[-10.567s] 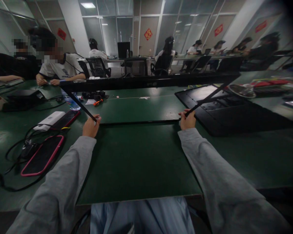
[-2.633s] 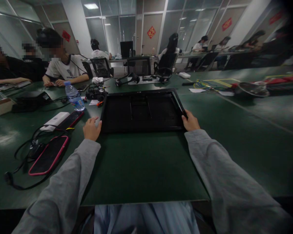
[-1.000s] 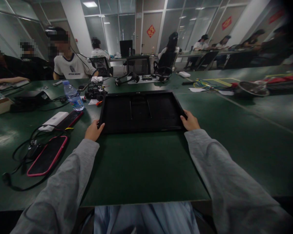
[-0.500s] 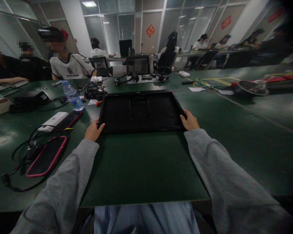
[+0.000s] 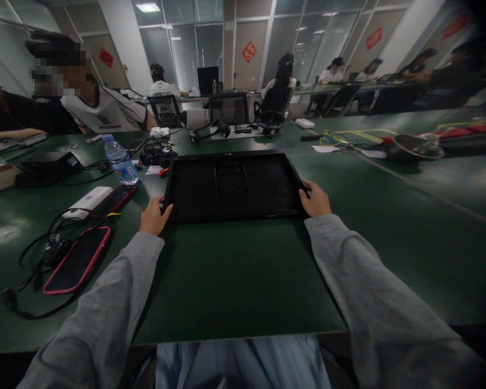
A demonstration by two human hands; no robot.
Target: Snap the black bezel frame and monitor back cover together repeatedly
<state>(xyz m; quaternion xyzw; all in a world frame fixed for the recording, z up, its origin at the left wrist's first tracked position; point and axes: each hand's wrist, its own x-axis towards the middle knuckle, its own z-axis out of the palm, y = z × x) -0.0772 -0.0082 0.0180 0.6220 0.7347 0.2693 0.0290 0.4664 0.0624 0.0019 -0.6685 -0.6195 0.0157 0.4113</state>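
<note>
A black rectangular tray-like panel (image 5: 233, 186) with a raised rim lies on the green table (image 5: 243, 275) in front of me. Two thin bars and a slot at the far side show on its inner face; its exact kind is unclear. My left hand (image 5: 155, 216) is closed on the panel's near left corner, thumb over the rim. At the right side edge, near the other corner, my right hand (image 5: 315, 200) grips the rim the same way. Fingers under the outer edges are partly hidden on both hands.
On the left are a phone with a pink rim (image 5: 78, 260), black cables (image 5: 28, 313), a white power bank (image 5: 88, 202) and a water bottle (image 5: 120, 161). Tangled wires (image 5: 157, 151) lie behind the panel. A metal bowl-like object (image 5: 417, 146) sits far right. People sit around the room.
The person in the white shirt across the table has leaned to the left. My hands and the black panel stay practically where they were.
</note>
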